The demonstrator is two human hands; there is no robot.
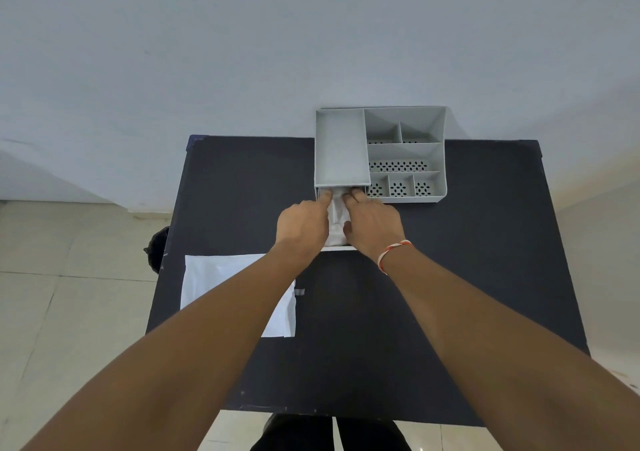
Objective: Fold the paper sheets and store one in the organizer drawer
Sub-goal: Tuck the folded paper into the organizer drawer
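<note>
A grey plastic organizer (pixel 405 152) with several compartments stands at the far edge of the table. Its drawer (pixel 339 248) is pulled out toward me below the left compartment. A folded white paper (pixel 337 216) lies in the drawer. My left hand (pixel 303 223) and my right hand (pixel 372 223) both rest on that paper, fingertips reaching to the drawer's opening under the organizer. The hands hide most of the drawer and the paper. A second white paper sheet (pixel 214 280) lies flat at the table's left edge, partly under my left forearm.
The dark table (pixel 467 260) stands against a pale wall (pixel 242 52), on a tiled floor. A small grey piece (pixel 300 292) lies beside the flat sheet. A dark object (pixel 157 246) shows past the table's left edge. A red and white thread is on my right wrist.
</note>
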